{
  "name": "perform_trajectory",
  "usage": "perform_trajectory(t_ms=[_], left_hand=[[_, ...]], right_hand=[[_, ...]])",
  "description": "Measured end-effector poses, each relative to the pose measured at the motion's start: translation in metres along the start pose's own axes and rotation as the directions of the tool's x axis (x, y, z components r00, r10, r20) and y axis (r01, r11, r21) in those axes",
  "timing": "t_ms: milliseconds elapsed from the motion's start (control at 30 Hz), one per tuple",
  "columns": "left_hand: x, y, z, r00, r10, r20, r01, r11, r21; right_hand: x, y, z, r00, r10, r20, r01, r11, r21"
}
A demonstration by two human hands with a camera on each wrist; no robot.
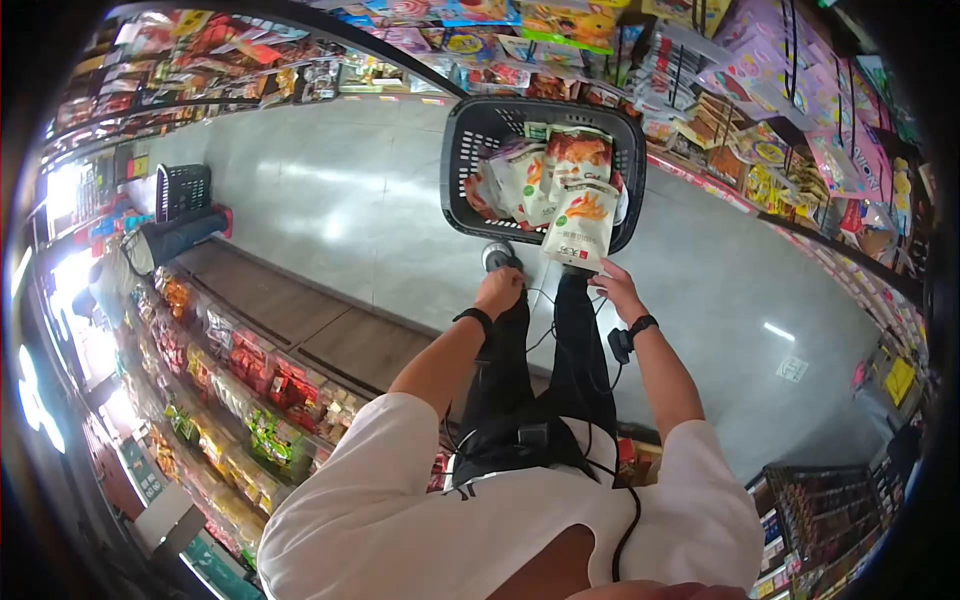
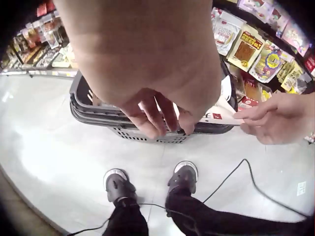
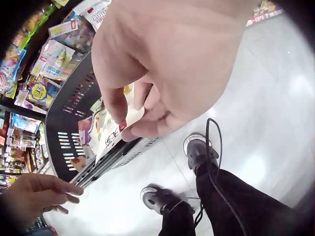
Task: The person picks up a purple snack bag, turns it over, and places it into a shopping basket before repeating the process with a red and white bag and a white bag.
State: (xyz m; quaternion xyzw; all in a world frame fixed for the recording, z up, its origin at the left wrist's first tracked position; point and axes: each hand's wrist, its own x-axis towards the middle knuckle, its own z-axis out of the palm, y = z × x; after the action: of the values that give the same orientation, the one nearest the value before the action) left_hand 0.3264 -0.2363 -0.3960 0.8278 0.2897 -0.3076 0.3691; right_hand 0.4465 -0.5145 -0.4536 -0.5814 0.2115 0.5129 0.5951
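Observation:
A white snack pouch (image 1: 582, 222) with an orange picture lies sloping over the near rim of a dark shopping basket (image 1: 462, 215). My right hand (image 1: 622, 292) pinches the pouch's near edge between thumb and fingers, as the right wrist view shows. Several similar pouches, among them a red-and-white one (image 1: 580, 150), are piled inside the basket. To the left, in front of the basket's near side, my left hand (image 1: 499, 292) hangs with fingers loosely curled and holds nothing. In the left wrist view its fingers (image 2: 152, 118) overlap the basket rim.
Shelves of hanging snack packets (image 1: 760, 80) run behind and right of the basket. A lower shelf of bagged goods (image 1: 250, 365) lines the left side. Another dark basket (image 1: 183, 190) stands farther left. Black cables (image 2: 246, 172) hang near my legs over the grey floor (image 1: 370, 180).

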Motion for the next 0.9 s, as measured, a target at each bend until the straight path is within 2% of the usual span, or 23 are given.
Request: perform_trajectory(t_ms=[67, 133, 167, 200, 233, 333, 367, 400, 467, 500, 600, 700, 733, 800, 833, 900], left_hand=[[-0.003, -0.015, -0.018, 0.994, 0.054, -0.095, -0.055, 0.998, -0.007], [-0.011, -0.021, -0.037, 0.969, 0.154, -0.194, -0.167, 0.984, -0.054], [-0.022, -0.018, -0.051, 0.935, 0.216, -0.281, -0.241, 0.969, -0.060], [-0.037, -0.009, -0.071, 0.928, 0.223, -0.300, -0.256, 0.964, -0.076], [-0.052, 0.000, -0.092, 0.917, 0.233, -0.324, -0.275, 0.957, -0.091], [-0.109, 0.020, -0.152, 0.867, 0.235, -0.439, -0.311, 0.944, -0.110], [-0.136, 0.030, -0.174, 0.854, 0.222, -0.471, -0.308, 0.945, -0.114], [-0.164, 0.040, -0.196, 0.839, 0.209, -0.503, -0.306, 0.945, -0.117], [-0.231, 0.060, -0.235, 0.700, 0.342, -0.626, -0.502, 0.860, -0.091], [-0.264, 0.064, -0.248, 0.619, 0.391, -0.681, -0.588, 0.806, -0.072], [-0.345, 0.057, -0.274, 0.542, 0.486, -0.685, -0.694, 0.718, -0.039], [-0.392, 0.024, -0.286, 0.467, 0.472, -0.748, -0.738, 0.674, -0.036], [-0.403, 0.008, -0.292, 0.452, 0.468, -0.759, -0.742, 0.670, -0.029], [-0.424, -0.020, -0.299, 0.431, 0.443, -0.786, -0.741, 0.670, -0.029], [-0.435, -0.033, -0.305, 0.418, 0.424, -0.803, -0.729, 0.684, -0.018], [-0.458, -0.059, -0.317, 0.391, 0.357, -0.848, -0.710, 0.704, -0.031]], right_hand=[[0.008, -0.008, 0.003, 0.998, 0.037, -0.051, -0.042, 0.995, -0.092], [0.022, -0.002, 0.003, 0.948, -0.183, -0.262, 0.042, 0.885, -0.464], [0.021, -0.009, 0.010, 0.888, -0.331, -0.320, 0.060, 0.772, -0.633], [0.020, -0.018, 0.021, 0.807, -0.485, -0.337, 0.053, 0.627, -0.777], [0.020, -0.029, 0.029, 0.843, -0.397, -0.363, 0.056, 0.736, -0.675], [0.025, -0.039, 0.050, 0.849, -0.495, -0.182, 0.257, 0.690, -0.676], [-0.009, -0.069, 0.080, 0.879, -0.435, -0.194, 0.249, 0.767, -0.591], [-0.007, -0.068, 0.089, 0.844, -0.524, -0.114, 0.335, 0.681, -0.651], [-0.048, -0.100, 0.141, 0.757, -0.652, 0.040, 0.499, 0.537, -0.680], [-0.055, -0.109, 0.166, 0.788, -0.608, 0.098, 0.549, 0.622, -0.558], [-0.147, -0.163, 0.277, 0.839, -0.486, 0.245, 0.539, 0.676, -0.503], [-0.176, -0.160, 0.374, 0.673, -0.597, 0.437, 0.739, 0.571, -0.358], [-0.184, -0.157, 0.406, 0.689, -0.550, 0.472, 0.717, 0.611, -0.335], [-0.210, -0.153, 0.464, 0.602, -0.528, 0.599, 0.787, 0.521, -0.331], [-0.236, -0.156, 0.494, 0.639, -0.458, 0.618, 0.756, 0.521, -0.396], [-0.255, -0.148, 0.541, 0.565, -0.418, 0.711, 0.796, 0.502, -0.337]])
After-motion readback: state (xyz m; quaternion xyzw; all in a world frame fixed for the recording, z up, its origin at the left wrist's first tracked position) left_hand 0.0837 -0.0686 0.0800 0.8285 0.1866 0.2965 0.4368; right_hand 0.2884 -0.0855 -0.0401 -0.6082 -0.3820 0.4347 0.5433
